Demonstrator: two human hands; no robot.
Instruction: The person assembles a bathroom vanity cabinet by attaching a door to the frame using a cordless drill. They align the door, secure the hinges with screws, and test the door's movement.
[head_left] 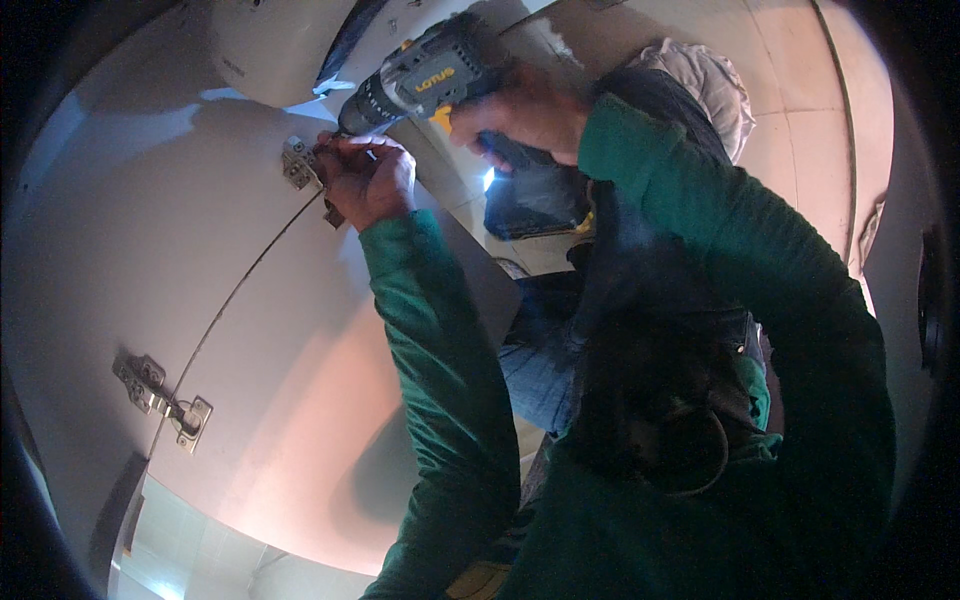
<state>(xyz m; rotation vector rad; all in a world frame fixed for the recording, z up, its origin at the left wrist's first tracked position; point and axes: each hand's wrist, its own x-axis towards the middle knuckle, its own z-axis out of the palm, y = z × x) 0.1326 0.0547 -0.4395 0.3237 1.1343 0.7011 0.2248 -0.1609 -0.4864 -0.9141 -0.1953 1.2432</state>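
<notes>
My right hand [525, 115] is wrapped round the handle of a black and grey cordless drill [425, 75] with yellow trim. The drill points left and slightly down, its lamp lit above the battery. Its chuck reaches to the fingertips of my left hand [370, 170], which are pinched at a metal cabinet hinge [300, 165] near the top of the panel seam. What sits between those fingertips is too small and covered to make out. Lower along the same seam, a second hinge [165, 398] joins the pale cabinet door [290, 380] and the side panel [120, 240].
A white rounded fixture [275, 45] stands just above the upper hinge, close to the drill. Pale floor tiles [790, 130] lie at the upper right, with a bunched light cloth [705, 90] on them. My denim-covered leg [540, 380] is beside the door.
</notes>
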